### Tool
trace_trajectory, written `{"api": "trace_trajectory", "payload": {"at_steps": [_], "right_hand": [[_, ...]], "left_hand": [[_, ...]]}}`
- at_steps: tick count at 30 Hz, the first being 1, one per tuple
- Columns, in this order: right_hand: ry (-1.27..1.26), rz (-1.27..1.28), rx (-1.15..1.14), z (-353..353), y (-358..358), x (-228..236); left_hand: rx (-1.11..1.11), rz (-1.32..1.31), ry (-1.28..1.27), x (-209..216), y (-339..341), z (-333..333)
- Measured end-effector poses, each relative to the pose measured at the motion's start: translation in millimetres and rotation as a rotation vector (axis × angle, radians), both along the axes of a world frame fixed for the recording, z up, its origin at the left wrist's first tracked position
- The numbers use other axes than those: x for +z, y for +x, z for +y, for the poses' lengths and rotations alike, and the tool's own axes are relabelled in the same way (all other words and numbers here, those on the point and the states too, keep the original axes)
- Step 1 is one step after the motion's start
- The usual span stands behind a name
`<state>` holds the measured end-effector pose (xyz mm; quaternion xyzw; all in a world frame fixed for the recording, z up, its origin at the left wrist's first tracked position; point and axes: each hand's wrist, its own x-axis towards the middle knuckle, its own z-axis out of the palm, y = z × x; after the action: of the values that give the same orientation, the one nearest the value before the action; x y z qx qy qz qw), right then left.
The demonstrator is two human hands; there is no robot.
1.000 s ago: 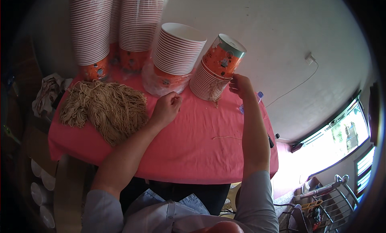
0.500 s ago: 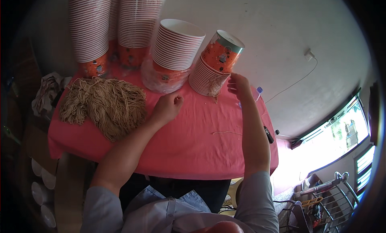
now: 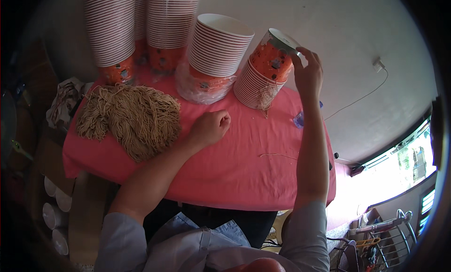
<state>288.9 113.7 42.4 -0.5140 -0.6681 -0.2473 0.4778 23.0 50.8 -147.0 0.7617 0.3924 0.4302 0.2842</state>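
My right hand point(image 3: 310, 74) is raised at the upside-down stack of orange paper buckets point(image 3: 272, 60), its thumb and fingers apart beside the top bucket's upper edge. Whether the fingertips press on that edge is hard to tell. Strands of beige string point(image 3: 267, 99) hang down the stack's side. My left hand point(image 3: 211, 127) is closed over the pink tablecloth point(image 3: 225, 173), fingers curled in; whatever it may hold is hidden. Left of it lies a big bundle of beige string point(image 3: 136, 119). A loose thread point(image 3: 277, 154) lies near my right forearm.
Behind the string stand tall stacks of white-rimmed paper buckets point(image 3: 110, 32) and a shorter upright stack point(image 3: 218, 46) in clear plastic wrap. A clear and blue plastic object point(image 3: 299, 120) sits by my right forearm. To the lower right is a metal rack point(image 3: 394, 244).
My right hand has risen from the lower right side of the upside-down stack to its top edge. My left hand stays closed in about the same place. The view has shifted slightly.
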Motion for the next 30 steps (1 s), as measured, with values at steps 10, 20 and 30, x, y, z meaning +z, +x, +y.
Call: {"api": "trace_trajectory", "payload": {"at_steps": [10,20,30], "right_hand": [[-0.214,-0.132,-0.003,38.6,13.8,29.1],[-0.456,-0.038,0.022,32.1,-5.2,53.4],[-0.485,-0.144,-0.041,37.1,2.0,39.9]], "left_hand": [[-0.006,0.006,0.011,-2.5,-1.4,-1.9],[0.005,0.036,0.038,-7.2,-0.5,-0.6],[-0.005,0.043,0.033,-9.0,3.7,1.2]]}}
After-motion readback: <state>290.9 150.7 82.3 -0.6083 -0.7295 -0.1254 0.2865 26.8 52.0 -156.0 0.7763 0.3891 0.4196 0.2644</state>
